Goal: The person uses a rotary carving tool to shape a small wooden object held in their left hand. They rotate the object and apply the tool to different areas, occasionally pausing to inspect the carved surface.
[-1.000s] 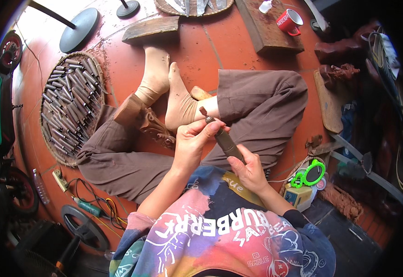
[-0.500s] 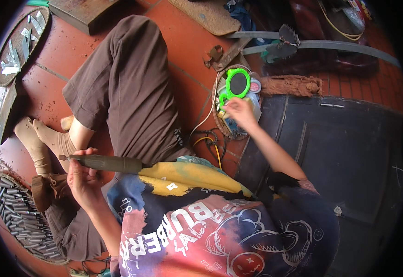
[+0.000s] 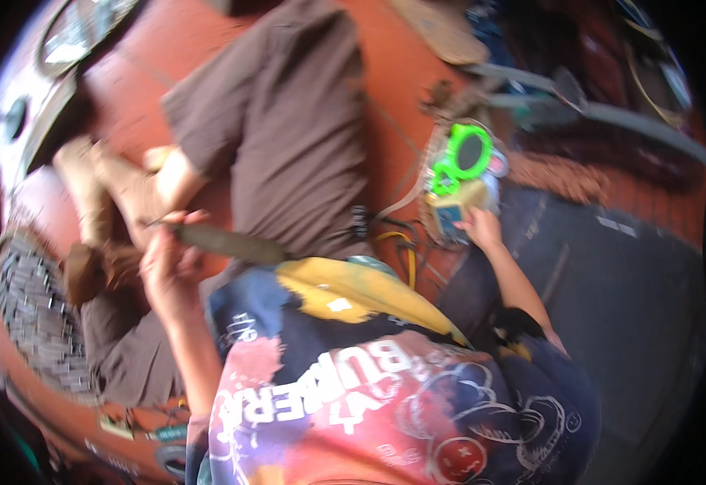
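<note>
My left hand (image 3: 167,257) is wrapped round the front end of a dark grey-green rotary tool handpiece (image 3: 236,243), whose thin tip points left and whose back end reaches the yellow part of my shirt. Off to the right, my right hand (image 3: 482,226) is at an oval basket (image 3: 427,174) of small things. Its fingers close on the edge of a small yellow and blue box (image 3: 468,194). Just beyond the box, a bright green-framed hand mirror (image 3: 473,151) lies in the basket. Motion blur softens the fine detail.
A round tray of slim dark metal pieces (image 3: 36,303) stands at the lower left. Another tray (image 3: 78,36) with shiny strips is at the upper left. Cords (image 3: 405,242) lie between my leg and the basket. A dark panel (image 3: 620,283) and a curved grey strap (image 3: 612,113) are to the right.
My right hand has moved from beside the mirror's handle to the near edge of the box. My left hand still holds the handpiece. The whole view has shifted and blurred.
</note>
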A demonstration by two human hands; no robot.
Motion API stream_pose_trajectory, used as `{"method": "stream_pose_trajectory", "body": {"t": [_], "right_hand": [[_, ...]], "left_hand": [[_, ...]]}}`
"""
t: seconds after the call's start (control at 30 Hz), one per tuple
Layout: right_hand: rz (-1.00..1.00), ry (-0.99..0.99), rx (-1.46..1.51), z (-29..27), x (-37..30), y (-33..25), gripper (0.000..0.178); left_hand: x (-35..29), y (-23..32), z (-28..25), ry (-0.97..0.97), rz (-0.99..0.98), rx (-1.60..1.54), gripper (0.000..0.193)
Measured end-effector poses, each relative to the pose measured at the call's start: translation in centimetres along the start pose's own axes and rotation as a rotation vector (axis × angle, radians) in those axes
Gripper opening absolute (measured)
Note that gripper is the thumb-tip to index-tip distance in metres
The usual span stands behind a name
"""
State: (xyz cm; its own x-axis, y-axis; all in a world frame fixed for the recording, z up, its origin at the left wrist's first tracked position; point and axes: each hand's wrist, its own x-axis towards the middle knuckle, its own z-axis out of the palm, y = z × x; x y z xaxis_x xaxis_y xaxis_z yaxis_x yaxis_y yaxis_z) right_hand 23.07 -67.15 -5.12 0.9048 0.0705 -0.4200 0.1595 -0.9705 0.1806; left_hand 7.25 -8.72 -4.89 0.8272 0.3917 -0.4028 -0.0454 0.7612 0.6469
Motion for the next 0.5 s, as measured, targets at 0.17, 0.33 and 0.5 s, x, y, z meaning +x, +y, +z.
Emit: {"method": "stream_pose_trajectory", "body": {"t": [0.17,0.33,0.5], "right_hand": [[-0.075,0.080,0.003,0.8,-0.8,-0.5,0.036],[-0.546,0.474,0.392,-10.1,2.2,-18.3,0.026],[-1.470,0.585,0.561,-16.2,1.7,-36.6,0.067]], "left_hand": [[0.3,-0.8,1.9,0.077,-0.020,0.044,0.031],[-0.2,-0.4,2.0,0.055,-0.049,-0.074,0.029],[-1.1,0.2,2.8,0.046,-0.129,-0.101,0.036]]}}
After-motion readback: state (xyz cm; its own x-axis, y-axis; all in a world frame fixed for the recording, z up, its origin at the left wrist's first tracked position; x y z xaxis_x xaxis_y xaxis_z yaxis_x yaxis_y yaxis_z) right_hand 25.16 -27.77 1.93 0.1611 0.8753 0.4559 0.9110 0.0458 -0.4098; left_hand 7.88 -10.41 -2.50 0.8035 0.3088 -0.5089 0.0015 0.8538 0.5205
